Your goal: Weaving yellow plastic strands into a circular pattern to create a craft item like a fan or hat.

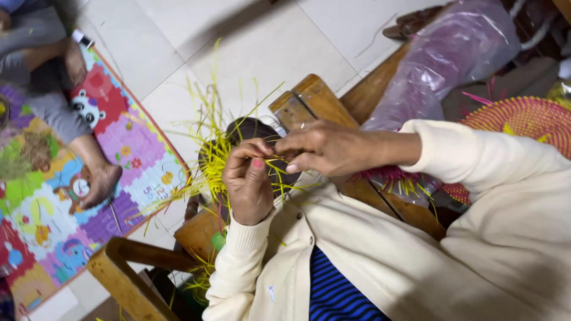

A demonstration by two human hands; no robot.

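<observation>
Yellow straw strands (209,156) sit pinched between my left hand (248,185) and right hand (321,148) above the wooden chair (309,104), a small woven core (262,139) formed, most strands loose and unwoven, by my judgement early.

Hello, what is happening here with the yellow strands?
A person in a cream cardigan works a bundle of yellow-green strands with both bare hands. The left hand grips the bundle, and the right hand pinches single strands beside it. Loose ends stick out over a wooden chair. A round pink and yellow woven piece lies at the right. Another person sits on a colourful play mat.
</observation>
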